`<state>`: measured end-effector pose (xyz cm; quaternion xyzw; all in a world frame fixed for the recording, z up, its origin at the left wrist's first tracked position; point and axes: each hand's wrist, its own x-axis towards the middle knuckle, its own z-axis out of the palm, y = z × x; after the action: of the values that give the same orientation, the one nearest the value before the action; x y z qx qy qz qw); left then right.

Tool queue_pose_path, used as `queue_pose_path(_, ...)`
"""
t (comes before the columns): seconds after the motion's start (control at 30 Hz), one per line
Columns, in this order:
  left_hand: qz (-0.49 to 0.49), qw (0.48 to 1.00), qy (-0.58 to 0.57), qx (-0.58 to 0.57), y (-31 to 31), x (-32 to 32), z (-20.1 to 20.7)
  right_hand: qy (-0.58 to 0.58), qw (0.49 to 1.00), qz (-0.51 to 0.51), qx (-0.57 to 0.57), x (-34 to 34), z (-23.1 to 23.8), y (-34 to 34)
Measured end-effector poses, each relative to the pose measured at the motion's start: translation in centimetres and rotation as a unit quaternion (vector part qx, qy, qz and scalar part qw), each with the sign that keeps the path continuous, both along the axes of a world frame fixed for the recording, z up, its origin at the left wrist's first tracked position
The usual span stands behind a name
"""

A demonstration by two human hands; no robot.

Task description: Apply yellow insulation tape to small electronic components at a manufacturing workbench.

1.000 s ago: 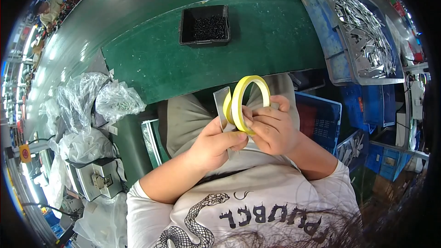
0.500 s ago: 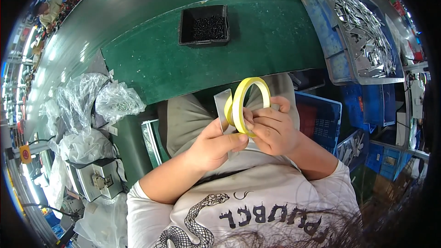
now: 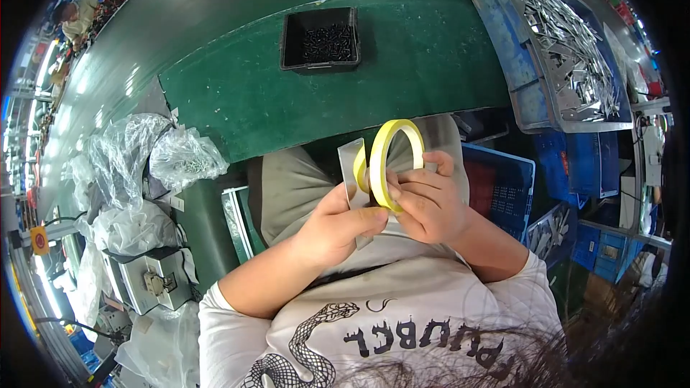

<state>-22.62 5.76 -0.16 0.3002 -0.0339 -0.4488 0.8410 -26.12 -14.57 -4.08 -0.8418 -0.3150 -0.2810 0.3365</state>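
Note:
A flat grey metal plate point(image 3: 350, 165) stands upright in my left hand point(image 3: 336, 227), its fingers and thumb closed around the lower part. My right hand point(image 3: 431, 203) grips a roll of yellow tape point(image 3: 380, 162) by its lower rim, with some fingers reaching through the ring. The roll is just right of the plate. A short curved strip of yellow tape point(image 3: 361, 170) lies between the two, against the plate's side. Both things are held above my lap, near the front edge of the green table point(image 3: 431, 65).
A black bin point(image 3: 320, 66) of small dark parts stands on the table. At the right is a blue crate point(image 3: 528, 65) full of metal strips. Clear plastic bags point(image 3: 183, 158) lie at the left, above a grey metal box point(image 3: 147, 280). Another blue crate point(image 3: 528, 172) sits low at the right.
The tape roll has shifted slightly right, widening the gap from the plate. The plate has barely moved, and both hands keep their holds.

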Motion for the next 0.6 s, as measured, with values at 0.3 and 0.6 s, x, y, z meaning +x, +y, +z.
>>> queue_pose_path(0.3, 0.004, 0.999, -0.040, 0.031, 0.1, -0.3, -0.5, 0.029, 0.999, -0.017, -0.028, -0.2, 0.8, 0.2)
queue_pose_path(0.6, 0.013, 0.998, -0.049, 0.030, -0.4, -0.4, -1.1, -0.011, 0.997, -0.033, -0.074, -0.4, 0.5, 0.3)
